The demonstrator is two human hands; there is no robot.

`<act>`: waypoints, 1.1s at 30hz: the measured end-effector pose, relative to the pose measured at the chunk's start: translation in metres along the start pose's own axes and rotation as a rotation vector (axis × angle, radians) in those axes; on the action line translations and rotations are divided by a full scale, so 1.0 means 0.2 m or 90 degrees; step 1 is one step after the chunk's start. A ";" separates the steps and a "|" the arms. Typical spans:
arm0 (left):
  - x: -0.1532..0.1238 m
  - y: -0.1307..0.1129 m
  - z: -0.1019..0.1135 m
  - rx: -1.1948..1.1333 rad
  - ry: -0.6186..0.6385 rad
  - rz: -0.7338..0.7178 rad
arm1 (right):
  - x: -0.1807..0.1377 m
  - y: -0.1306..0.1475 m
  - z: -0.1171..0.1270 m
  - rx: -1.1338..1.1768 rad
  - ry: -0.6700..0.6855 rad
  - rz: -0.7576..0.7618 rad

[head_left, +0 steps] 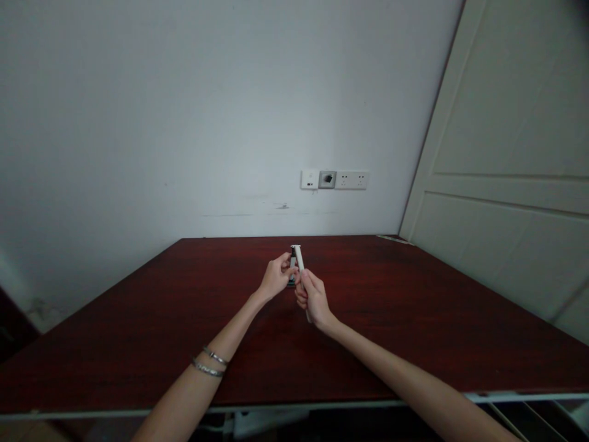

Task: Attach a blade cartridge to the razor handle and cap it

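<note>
My right hand (pixel 314 298) is closed around a slim white handle (pixel 299 258). It looks like a razor or trimmer with a short T-shaped head at its top, and it leans slightly to the left. The lower end of the handle shows below my fingers. My left hand (pixel 277 274) pinches a small black-and-grey upright piece (pixel 293 261) just left of the handle. A dark base (pixel 291 284) shows under the left fingers. Whether the upright piece and the handle are joined I cannot tell; they appear to meet near the top.
Both hands are over a dark red wooden table (pixel 230 264). Behind it a pale wall carries a row of sockets (pixel 352 180). A cream panelled door (pixel 497 153) stands on the right. Under the front edge are shelf contents (pixel 271 422), partly hidden.
</note>
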State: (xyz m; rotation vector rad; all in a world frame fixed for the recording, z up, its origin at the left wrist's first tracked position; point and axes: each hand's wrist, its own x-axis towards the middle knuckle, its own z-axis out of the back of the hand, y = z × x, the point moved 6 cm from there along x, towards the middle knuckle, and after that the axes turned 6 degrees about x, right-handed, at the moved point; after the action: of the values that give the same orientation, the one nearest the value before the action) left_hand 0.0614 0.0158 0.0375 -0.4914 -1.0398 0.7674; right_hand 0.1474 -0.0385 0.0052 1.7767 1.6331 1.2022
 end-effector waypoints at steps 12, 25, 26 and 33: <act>0.00 0.04 0.00 -0.048 -0.005 0.049 | 0.00 0.00 -0.02 -0.018 0.025 0.025; -0.01 0.05 0.00 -0.036 -0.011 0.039 | 0.01 -0.01 -0.01 -0.061 0.043 0.002; -0.01 0.05 -0.01 -0.037 -0.008 0.039 | 0.01 -0.01 -0.01 -0.070 0.055 -0.009; -0.01 0.03 -0.01 0.001 -0.003 0.010 | 0.03 0.02 -0.01 -0.057 0.028 0.033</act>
State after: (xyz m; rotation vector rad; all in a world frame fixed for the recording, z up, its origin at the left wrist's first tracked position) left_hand 0.0596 0.0182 0.0313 -0.4964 -1.0407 0.7837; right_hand 0.1484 -0.0347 0.0115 1.7591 1.5408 1.3259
